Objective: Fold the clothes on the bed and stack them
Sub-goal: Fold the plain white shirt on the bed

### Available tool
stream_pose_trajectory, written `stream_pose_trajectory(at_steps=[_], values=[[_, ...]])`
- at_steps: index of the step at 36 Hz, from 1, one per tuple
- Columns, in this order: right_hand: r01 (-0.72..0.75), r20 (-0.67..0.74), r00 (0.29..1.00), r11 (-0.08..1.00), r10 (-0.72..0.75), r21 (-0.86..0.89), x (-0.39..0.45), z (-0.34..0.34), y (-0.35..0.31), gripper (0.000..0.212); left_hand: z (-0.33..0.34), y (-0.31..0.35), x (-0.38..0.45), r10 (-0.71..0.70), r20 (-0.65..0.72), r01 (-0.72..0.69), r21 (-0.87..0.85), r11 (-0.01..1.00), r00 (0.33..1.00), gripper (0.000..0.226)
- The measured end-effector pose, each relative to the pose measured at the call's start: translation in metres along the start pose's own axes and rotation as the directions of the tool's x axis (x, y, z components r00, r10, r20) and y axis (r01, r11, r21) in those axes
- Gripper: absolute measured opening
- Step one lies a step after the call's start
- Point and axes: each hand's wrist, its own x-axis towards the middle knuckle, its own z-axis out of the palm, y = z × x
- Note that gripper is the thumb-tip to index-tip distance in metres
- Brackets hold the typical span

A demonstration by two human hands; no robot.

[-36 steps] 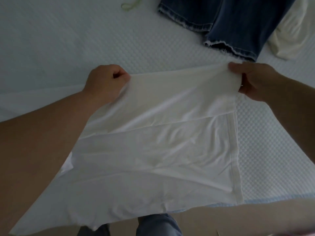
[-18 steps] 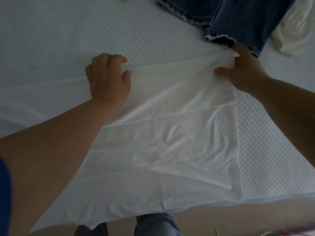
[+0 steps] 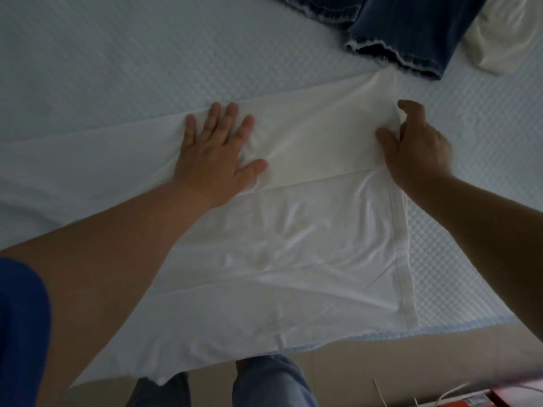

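Observation:
A white garment [image 3: 293,245] lies spread on the bed [image 3: 117,54], its near edge hanging over the bed's front edge. A far strip of it is folded over toward me and lies on top. My left hand [image 3: 217,151] presses flat on the left end of that folded strip, fingers spread. At the strip's right edge, my right hand [image 3: 420,151] pinches the cloth between curled thumb and forefinger. The garment's left part runs on past my left arm.
Dark blue jeans [image 3: 411,30] lie at the far right of the bed, their frayed hem just beyond the white garment's far corner. A cream garment [image 3: 505,33] lies to their right. My legs [image 3: 270,383] stand at the bed's edge; a red box [image 3: 470,400] is on the floor.
Both hands carried the lifted far edge down onto the bed. My left hand let go and flattened onto the cloth. My right hand slid back along the right edge.

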Motion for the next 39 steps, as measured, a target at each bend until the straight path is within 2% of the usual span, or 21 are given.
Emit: stream_pose_trajectory(at_steps=[6, 10, 12, 14, 16, 18, 19, 21, 23, 27, 31, 35, 39], values=[[0.009, 0.016, 1.0, 0.998, -0.011, 0.066, -0.001, -0.009, 0.008, 0.031, 0.0, -0.005, 0.001, -0.015, -0.019, 0.015, 0.033, 0.999, 1.0, 0.073], [-0.018, 0.019, 1.0, 0.999, 0.017, 0.047, -0.003, -0.008, 0.009, 0.035, -0.001, -0.011, 0.007, -0.106, 0.032, 0.102, 0.107, 0.989, 0.994, 0.082], [0.017, -0.038, 0.999, 1.0, -0.017, 0.006, -0.004, -0.009, 0.006, 0.042, -0.004, -0.014, 0.012, -0.146, 0.047, 0.139, 0.121, 0.983, 0.988, 0.085], [0.106, -0.122, 0.987, 0.994, -0.109, -0.03, -0.008, -0.009, -0.004, 0.047, -0.007, -0.012, 0.013, -0.138, 0.03, 0.134, 0.115, 0.984, 0.99, 0.089], [0.26, -0.149, 0.954, 0.965, -0.262, -0.032, -0.018, -0.004, -0.021, 0.046, -0.008, -0.006, 0.006, -0.066, -0.037, 0.068, 0.082, 0.994, 0.997, 0.089], [0.41, -0.107, 0.904, 0.911, -0.413, -0.052, -0.032, 0.008, -0.034, 0.045, -0.004, 0.003, -0.005, 0.064, -0.06, -0.059, 0.072, 0.996, 0.996, 0.084], [0.454, -0.031, 0.889, 0.888, -0.457, -0.076, -0.038, 0.016, -0.035, 0.048, -0.001, 0.005, -0.01, 0.112, -0.036, -0.109, 0.084, 0.99, 0.993, 0.081], [0.445, 0.167, 0.892, 0.882, -0.421, -0.152, -0.046, 0.028, -0.026, 0.057, 0.005, 0.002, -0.016, 0.122, 0.019, -0.123, 0.099, 0.987, 0.992, 0.078], [0.366, 0.262, 0.916, 0.9, -0.304, -0.236, -0.047, 0.031, -0.001, 0.064, 0.009, -0.007, -0.015, 0.079, 0.04, -0.083, 0.102, 0.991, 0.996, 0.081], [0.305, 0.313, 0.927, 0.904, -0.209, -0.299, -0.049, 0.021, 0.031, 0.074, 0.01, -0.014, -0.009, 0.056, 0.096, -0.067, 0.118, 0.991, 0.994, 0.095], [0.279, 0.298, 0.936, 0.911, -0.187, -0.305, -0.057, 0.009, 0.022, 0.08, 0.002, -0.009, -0.012, 0.04, 0.129, -0.053, 0.094, 0.994, 0.991, 0.101], [0.322, 0.283, 0.929, 0.9, -0.239, -0.295, -0.07, 0.008, -0.014, 0.073, -0.014, -0.008, -0.047, 0.011, 0.02, -0.01, -0.029, 1.0, 1.0, 0.074], [0.303, 0.28, 0.924, 0.944, -0.259, -0.128, -0.099, 0.023, -0.073, 0.064, -0.032, -0.022, -0.105, -0.163, -0.093, 0.145, -0.172, 0.974, 0.982, 0.048]])
